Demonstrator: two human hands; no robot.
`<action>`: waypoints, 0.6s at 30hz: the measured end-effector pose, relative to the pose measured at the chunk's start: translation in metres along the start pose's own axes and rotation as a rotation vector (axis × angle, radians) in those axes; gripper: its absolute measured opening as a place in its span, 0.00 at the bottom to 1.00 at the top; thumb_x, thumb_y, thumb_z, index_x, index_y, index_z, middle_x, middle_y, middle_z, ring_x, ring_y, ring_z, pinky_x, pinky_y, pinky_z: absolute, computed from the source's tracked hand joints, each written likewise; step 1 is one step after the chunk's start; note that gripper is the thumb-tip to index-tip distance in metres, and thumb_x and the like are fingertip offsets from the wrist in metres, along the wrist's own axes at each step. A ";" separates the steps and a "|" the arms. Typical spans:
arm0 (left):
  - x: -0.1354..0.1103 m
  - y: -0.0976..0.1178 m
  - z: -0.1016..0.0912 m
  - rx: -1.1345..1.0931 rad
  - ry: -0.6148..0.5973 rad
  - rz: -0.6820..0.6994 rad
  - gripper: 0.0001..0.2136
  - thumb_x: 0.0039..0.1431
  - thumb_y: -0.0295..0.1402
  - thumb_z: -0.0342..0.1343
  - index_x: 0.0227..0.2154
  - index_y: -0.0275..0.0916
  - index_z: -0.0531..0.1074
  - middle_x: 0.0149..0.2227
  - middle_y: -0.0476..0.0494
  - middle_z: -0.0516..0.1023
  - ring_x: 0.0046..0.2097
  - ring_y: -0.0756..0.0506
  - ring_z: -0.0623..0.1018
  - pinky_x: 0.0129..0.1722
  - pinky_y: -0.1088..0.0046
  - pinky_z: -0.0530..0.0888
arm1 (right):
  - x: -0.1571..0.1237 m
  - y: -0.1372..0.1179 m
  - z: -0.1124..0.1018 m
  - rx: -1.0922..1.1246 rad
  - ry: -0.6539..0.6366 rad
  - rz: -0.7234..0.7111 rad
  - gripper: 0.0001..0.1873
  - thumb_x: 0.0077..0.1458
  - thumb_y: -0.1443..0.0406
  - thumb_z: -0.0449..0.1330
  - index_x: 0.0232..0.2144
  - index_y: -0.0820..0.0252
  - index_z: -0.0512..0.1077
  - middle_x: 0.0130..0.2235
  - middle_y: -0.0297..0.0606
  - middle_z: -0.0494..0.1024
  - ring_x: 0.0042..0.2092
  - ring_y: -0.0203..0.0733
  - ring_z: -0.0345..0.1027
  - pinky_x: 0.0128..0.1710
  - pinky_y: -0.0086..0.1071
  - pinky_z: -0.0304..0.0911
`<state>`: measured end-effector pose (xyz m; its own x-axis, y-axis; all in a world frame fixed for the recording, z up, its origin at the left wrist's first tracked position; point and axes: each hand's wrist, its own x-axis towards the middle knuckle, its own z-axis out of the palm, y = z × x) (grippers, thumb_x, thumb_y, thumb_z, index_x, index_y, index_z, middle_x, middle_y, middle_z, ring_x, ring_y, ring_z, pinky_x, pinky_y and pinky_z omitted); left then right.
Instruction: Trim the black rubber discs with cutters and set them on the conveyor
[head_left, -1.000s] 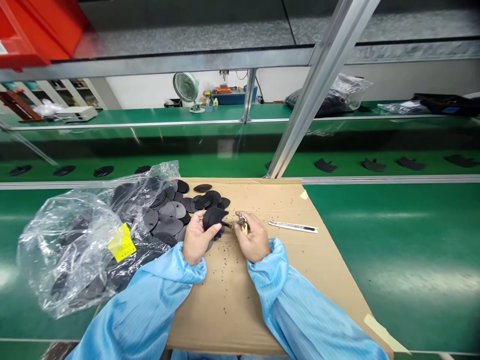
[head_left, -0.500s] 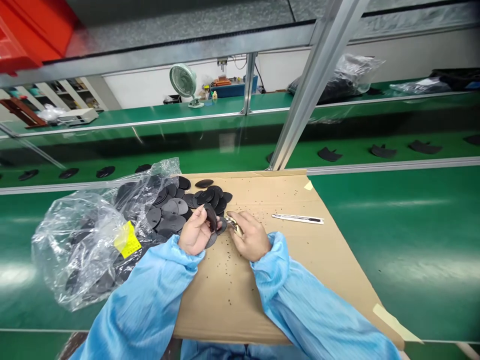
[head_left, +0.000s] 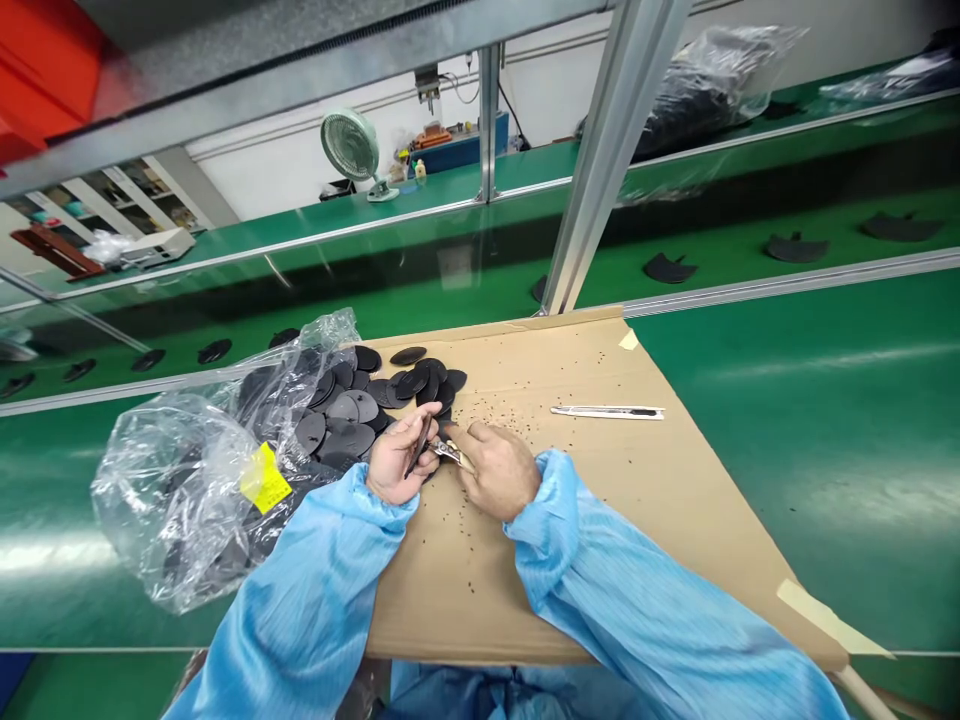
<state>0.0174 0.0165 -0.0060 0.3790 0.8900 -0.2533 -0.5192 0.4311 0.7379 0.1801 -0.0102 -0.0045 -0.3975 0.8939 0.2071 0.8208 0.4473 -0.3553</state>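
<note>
Green bench (head_left: 787, 420) is carrying a cardboard sheet (head_left: 600, 500). Clear plastic bag (head_left: 187, 490) is lying over the sheet's left edge, spilling a pile of black discs (head_left: 352, 410) onto it. Craft knife (head_left: 607, 411) is lying on the cardboard, well apart to the right. Left hand (head_left: 394, 468) is gripping one disc (head_left: 418, 447) edge-on, just in front of the pile. Right hand (head_left: 499, 478) is closing round a small metal tool (head_left: 450, 453), its tip just beside that disc.

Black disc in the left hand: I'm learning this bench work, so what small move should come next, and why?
Probably close the cutters on the disc at its rim. The left hand holds it edge-on, the right hand has the cutters' tips at its edge, and black crumbs dot the cardboard, hinting at trimming.
</note>
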 end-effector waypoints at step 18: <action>-0.002 -0.004 0.004 0.078 0.098 0.010 0.18 0.44 0.32 0.62 0.40 0.33 0.72 0.21 0.51 0.60 0.19 0.55 0.59 0.14 0.82 0.52 | 0.001 -0.003 -0.017 -0.039 -0.231 0.014 0.20 0.48 0.70 0.54 0.46 0.53 0.67 0.38 0.39 0.76 0.37 0.45 0.70 0.32 0.33 0.59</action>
<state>0.0222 0.0125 -0.0058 0.2955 0.9060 -0.3031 -0.4596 0.4130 0.7863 0.1839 -0.0112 0.0128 -0.4655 0.8850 -0.0132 0.8403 0.4372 -0.3205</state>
